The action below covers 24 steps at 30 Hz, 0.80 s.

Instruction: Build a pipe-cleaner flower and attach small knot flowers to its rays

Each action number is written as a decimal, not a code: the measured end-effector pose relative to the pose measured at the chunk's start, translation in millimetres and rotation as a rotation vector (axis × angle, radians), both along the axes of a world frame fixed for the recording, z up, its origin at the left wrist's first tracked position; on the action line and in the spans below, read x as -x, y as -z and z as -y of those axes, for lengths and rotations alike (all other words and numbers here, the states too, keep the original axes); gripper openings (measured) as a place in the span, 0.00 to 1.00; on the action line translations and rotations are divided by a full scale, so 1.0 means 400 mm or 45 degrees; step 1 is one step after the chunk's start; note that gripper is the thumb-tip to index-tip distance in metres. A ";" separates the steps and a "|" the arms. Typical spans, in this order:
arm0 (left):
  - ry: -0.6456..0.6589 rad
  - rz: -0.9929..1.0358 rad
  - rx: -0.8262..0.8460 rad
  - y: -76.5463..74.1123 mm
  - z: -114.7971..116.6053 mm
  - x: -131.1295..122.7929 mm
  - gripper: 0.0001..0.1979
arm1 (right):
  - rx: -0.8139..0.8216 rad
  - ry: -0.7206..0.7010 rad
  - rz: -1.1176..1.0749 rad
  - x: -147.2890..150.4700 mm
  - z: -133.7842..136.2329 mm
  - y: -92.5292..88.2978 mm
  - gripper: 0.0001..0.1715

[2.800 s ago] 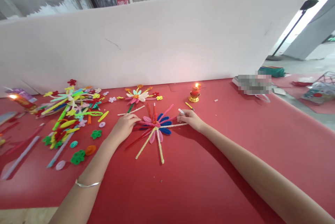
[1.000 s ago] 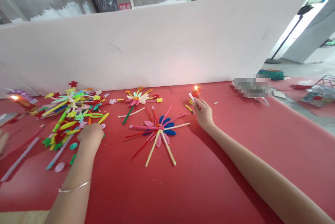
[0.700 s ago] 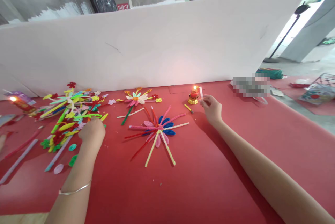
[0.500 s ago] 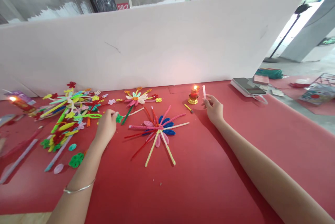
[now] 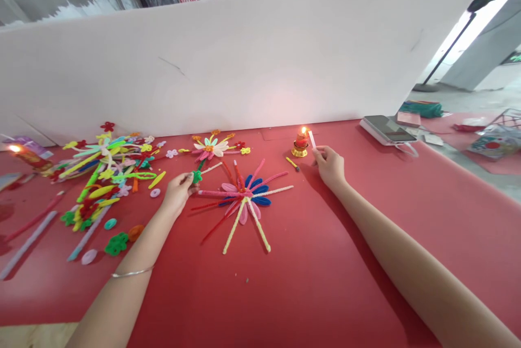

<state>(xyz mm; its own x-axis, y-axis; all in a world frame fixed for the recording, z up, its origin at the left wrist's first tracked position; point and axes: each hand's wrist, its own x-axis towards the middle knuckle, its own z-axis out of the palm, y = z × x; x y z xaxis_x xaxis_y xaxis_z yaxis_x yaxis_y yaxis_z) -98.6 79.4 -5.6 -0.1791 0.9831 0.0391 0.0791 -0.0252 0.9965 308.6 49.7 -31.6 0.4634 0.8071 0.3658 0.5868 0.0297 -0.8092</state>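
Note:
My left hand (image 5: 178, 194) pinches a small green chenille flower (image 5: 197, 176) just left of a large flower of pink and blue petals (image 5: 260, 202) with pink, red and cream chenille stems radiating from it. Between the fingertips of my right hand (image 5: 331, 168) is a translucent whitish stick, like a glue stick (image 5: 312, 140), tilted with its top close beside the flame of a lit red candle (image 5: 301, 140) in a gold holder. I cannot tell whether stick and flame touch. A short yellow stick with a dark end (image 5: 292, 163) lies below the candle.
Behind stands a white board (image 5: 252, 65). A pile of colourful chenille flowers (image 5: 106, 152) covers the left of the red table (image 5: 325, 283), with another lit candle (image 5: 30, 158) beyond it. A white device with a dark screen (image 5: 388, 130) lies at the back right.
My left hand has moved right with the green flower, toward the large flower. The whitish stick in my right hand has tilted left, its top nearer the flame. The view has shifted slightly.

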 end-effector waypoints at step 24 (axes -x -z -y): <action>0.008 -0.171 -0.060 0.019 0.001 -0.014 0.09 | 0.006 0.005 0.100 0.006 -0.010 0.001 0.25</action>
<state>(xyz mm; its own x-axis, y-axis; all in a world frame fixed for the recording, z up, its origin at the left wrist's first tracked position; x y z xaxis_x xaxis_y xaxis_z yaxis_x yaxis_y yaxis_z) -93.0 79.1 -13.2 -0.1634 0.9806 0.1082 0.2110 -0.0724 0.9748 306.3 53.6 -31.9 0.4363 0.8072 0.3976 0.6488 0.0240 -0.7606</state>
